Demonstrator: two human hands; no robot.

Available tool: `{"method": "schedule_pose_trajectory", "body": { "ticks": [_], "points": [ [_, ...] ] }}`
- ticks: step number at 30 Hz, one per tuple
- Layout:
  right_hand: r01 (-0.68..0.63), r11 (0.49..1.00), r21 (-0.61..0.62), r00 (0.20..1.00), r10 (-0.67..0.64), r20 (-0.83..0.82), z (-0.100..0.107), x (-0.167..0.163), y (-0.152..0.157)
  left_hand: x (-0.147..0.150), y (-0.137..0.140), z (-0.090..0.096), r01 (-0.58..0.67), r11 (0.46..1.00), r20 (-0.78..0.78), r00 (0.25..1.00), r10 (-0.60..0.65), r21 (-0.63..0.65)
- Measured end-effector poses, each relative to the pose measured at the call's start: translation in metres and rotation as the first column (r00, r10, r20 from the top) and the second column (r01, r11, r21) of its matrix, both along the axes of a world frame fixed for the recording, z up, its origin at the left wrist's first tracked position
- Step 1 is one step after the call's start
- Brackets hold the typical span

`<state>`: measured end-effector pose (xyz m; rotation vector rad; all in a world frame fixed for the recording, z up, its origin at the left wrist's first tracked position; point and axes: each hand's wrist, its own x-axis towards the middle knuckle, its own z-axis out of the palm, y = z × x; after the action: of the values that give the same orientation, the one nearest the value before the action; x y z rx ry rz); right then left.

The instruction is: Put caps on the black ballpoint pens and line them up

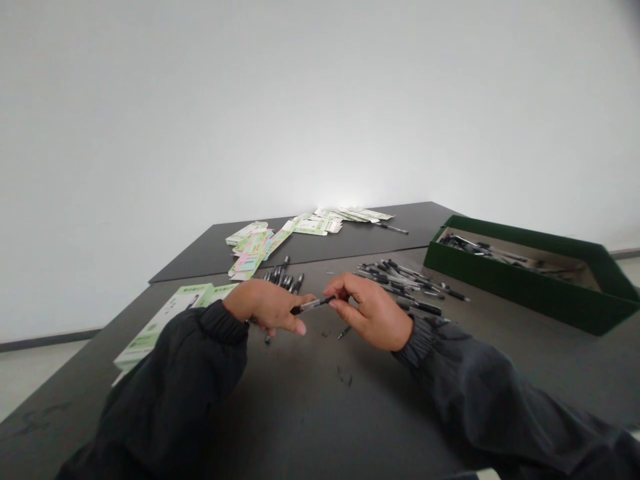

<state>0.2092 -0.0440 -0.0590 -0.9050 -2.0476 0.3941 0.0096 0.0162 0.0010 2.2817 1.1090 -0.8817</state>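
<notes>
Head view: I log one pen, gripped near its ends by left hand and right hand; green box, well rightward; table, left edge well apart.

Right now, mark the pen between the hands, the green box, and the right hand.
Pen (313, 305): head view, mid-barrel.
Green box (515, 285): head view, near outer wall.
Right hand (373, 311): head view, back of hand.
</notes>
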Motion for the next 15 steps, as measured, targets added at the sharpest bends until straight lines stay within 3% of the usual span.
{"method": "schedule_pose_trajectory", "body": {
  "ticks": [15],
  "points": [
    [-0.023,1.0,0.002,1.0,0.023,0.001,0.0011,-0.0013,-0.0012,0.0008,-0.0009,0.0003,-0.006,1.0,-0.008,1.0,0.006,0.004]
  ]
}}
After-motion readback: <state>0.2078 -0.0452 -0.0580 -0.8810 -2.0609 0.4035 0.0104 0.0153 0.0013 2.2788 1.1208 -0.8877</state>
